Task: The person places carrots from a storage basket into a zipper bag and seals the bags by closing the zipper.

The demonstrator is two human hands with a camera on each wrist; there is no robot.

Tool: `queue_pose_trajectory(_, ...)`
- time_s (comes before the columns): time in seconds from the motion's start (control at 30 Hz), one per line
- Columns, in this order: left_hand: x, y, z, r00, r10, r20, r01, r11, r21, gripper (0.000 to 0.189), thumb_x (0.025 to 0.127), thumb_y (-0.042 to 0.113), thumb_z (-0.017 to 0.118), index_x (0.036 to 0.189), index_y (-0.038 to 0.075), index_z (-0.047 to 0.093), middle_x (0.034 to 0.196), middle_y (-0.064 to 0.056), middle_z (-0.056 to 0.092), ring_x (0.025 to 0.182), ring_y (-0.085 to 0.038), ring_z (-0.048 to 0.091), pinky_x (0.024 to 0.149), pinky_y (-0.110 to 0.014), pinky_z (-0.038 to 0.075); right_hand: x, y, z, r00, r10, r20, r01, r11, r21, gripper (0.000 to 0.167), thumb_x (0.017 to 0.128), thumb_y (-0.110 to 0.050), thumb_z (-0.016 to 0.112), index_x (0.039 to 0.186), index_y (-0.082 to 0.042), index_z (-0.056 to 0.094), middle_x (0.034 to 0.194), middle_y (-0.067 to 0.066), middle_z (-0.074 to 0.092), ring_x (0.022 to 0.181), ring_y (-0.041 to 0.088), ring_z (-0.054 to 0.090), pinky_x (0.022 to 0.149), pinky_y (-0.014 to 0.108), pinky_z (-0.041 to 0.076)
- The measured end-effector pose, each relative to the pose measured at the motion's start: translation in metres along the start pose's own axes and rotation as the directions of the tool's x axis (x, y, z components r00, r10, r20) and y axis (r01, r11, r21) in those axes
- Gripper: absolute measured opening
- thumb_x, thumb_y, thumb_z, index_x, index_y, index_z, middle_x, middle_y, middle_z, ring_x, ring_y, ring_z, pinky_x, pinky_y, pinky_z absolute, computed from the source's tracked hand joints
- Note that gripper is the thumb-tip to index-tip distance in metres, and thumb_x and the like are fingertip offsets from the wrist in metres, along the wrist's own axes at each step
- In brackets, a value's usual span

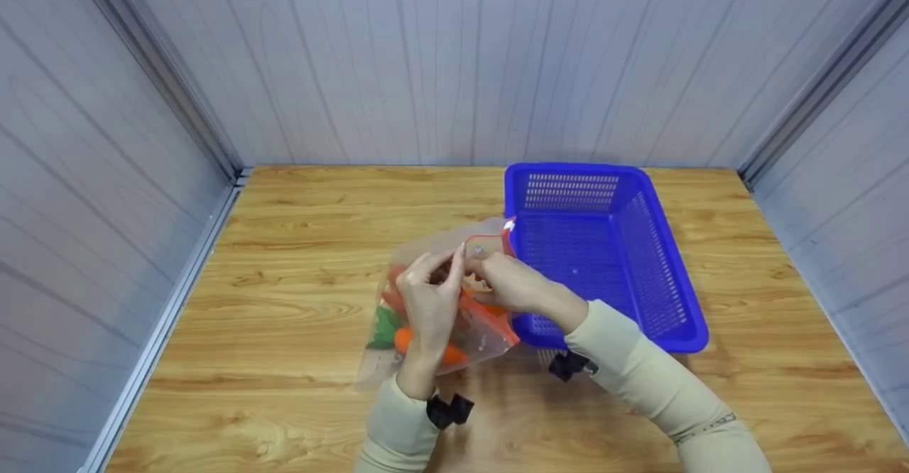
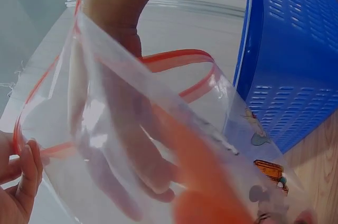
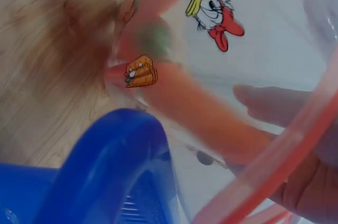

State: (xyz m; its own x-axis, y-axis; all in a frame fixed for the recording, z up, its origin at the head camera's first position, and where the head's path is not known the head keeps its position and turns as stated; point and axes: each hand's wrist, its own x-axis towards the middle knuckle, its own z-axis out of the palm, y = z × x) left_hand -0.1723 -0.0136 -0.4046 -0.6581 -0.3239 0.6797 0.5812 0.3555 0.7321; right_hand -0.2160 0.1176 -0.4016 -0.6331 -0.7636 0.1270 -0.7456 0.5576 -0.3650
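Note:
A clear zip bag (image 1: 433, 242) with a red-orange seal and cartoon prints lies on the table, its mouth spread apart. My left hand (image 1: 429, 302) pinches the bag's edge by the seal. Through the mouth reaches my right hand (image 1: 508, 281), its fingers fairly straight and spread in the left wrist view. Beside those fingers, inside the bag, is a long orange carrot-like piece (image 3: 206, 113); a gap shows between it and one finger. Other orange pieces (image 1: 454, 354) and a green leafy piece (image 1: 385, 327) fill the bag's lower part. Plastic and glare blur the contents.
A blue plastic basket (image 1: 692, 320) with slotted walls stands right of the bag, touching its edge. Nothing is seen inside the basket. Pale panels (image 1: 440, 61) wall in the wooden table (image 1: 284, 260) at the back and both sides.

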Motion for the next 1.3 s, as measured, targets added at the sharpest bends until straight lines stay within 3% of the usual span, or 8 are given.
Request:
queue_pose_trajectory(0.1,0.001,0.000,-0.001,1.000,-0.003,0.004,0.003,1.000,-0.013,0.015,0.080,0.010,0.065,0.069,0.001,0.070,0.055,-0.001,0.056,0.044,-0.010,0.047,0.041,-0.019,0.039,-0.002,0.001,0.000,1.000,-0.020,-0.009,0.020,0.999,0.047,0.028,0.082,-0.011,0.062,0.110,-0.008,0.059,0.094,0.006,0.060,0.072,0.018,0.058,0.060,0.027,0.048)
queue_pose_trajectory(0.27,0.003,0.000,-0.003,1.000,0.007,0.006,-0.007,1.000,-0.012,0.016,0.080,0.011,0.065,0.069,0.002,0.070,0.054,0.000,0.054,0.042,-0.008,0.046,0.039,-0.018,0.037,-0.005,0.002,-0.004,0.998,-0.053,-0.027,0.054,0.998,0.027,0.032,0.080,-0.011,0.064,0.112,-0.009,0.059,0.092,0.006,0.060,0.076,0.020,0.059,0.063,0.027,0.048)
queue_pose_trajectory(0.43,0.006,0.001,-0.005,0.999,0.028,0.018,-0.028,1.000,0.009,0.016,0.081,0.012,0.065,0.068,0.004,0.070,0.054,0.001,0.054,0.043,-0.006,0.045,0.039,-0.017,0.037,-0.010,0.002,-0.010,0.989,-0.115,-0.091,0.120,0.991,0.052,0.030,0.079,-0.009,0.066,0.108,-0.004,0.060,0.094,0.006,0.061,0.077,0.018,0.059,0.066,0.025,0.048)
queue_pose_trajectory(0.57,0.010,0.003,-0.006,0.998,0.047,0.035,-0.048,0.999,0.018,0.014,0.081,0.012,0.065,0.069,0.005,0.070,0.055,0.001,0.054,0.044,-0.007,0.046,0.041,-0.019,0.038,-0.016,0.004,-0.018,0.970,-0.179,-0.164,0.199,0.974,0.109,0.027,0.080,-0.004,0.064,0.106,-0.001,0.061,0.094,0.007,0.061,0.074,0.016,0.059,0.061,0.024,0.049)
queue_pose_trajectory(0.77,0.016,0.007,-0.009,0.994,0.080,0.070,-0.082,0.996,0.020,0.008,0.080,0.010,0.065,0.076,0.006,0.071,0.060,0.001,0.058,0.048,-0.008,0.048,0.044,-0.019,0.040,-0.024,0.010,-0.032,0.924,-0.243,-0.296,0.299,0.941,0.159,0.024,0.081,-0.001,0.062,0.105,0.002,0.060,0.094,0.013,0.062,0.075,0.015,0.060,0.064,0.024,0.050)
queue_pose_trajectory(0.97,0.021,0.011,-0.011,0.988,0.110,0.108,-0.112,0.994,0.014,0.009,0.080,0.007,0.065,0.073,0.003,0.070,0.061,-0.001,0.058,0.049,-0.008,0.047,0.043,-0.019,0.040,-0.032,0.018,-0.044,0.888,-0.190,-0.418,0.290,0.938,0.189,0.018,0.081,0.001,0.061,0.099,0.000,0.063,0.088,0.010,0.062,0.074,0.015,0.059,0.064,0.024,0.049)
queue_pose_trajectory(1.17,0.028,0.014,-0.016,0.979,0.121,0.166,-0.134,0.989,0.068,0.011,0.079,0.007,0.065,0.071,0.001,0.069,0.059,-0.001,0.055,0.050,-0.006,0.046,0.044,-0.018,0.040,-0.038,0.024,-0.053,0.846,-0.142,-0.514,0.267,0.947,0.179,0.022,0.076,0.011,0.062,0.095,0.000,0.064,0.083,0.009,0.062,0.070,0.018,0.058,0.061,0.024,0.048)
queue_pose_trajectory(1.3,0.034,0.017,-0.019,0.973,0.104,0.208,-0.127,0.987,0.101,0.013,0.080,0.009,0.065,0.072,0.000,0.070,0.059,-0.001,0.055,0.050,-0.005,0.046,0.044,-0.017,0.041,-0.043,0.022,-0.060,0.836,-0.110,-0.538,0.236,0.957,0.171,0.023,0.075,0.015,0.059,0.092,0.001,0.064,0.081,0.011,0.062,0.069,0.018,0.056,0.060,0.023,0.047)
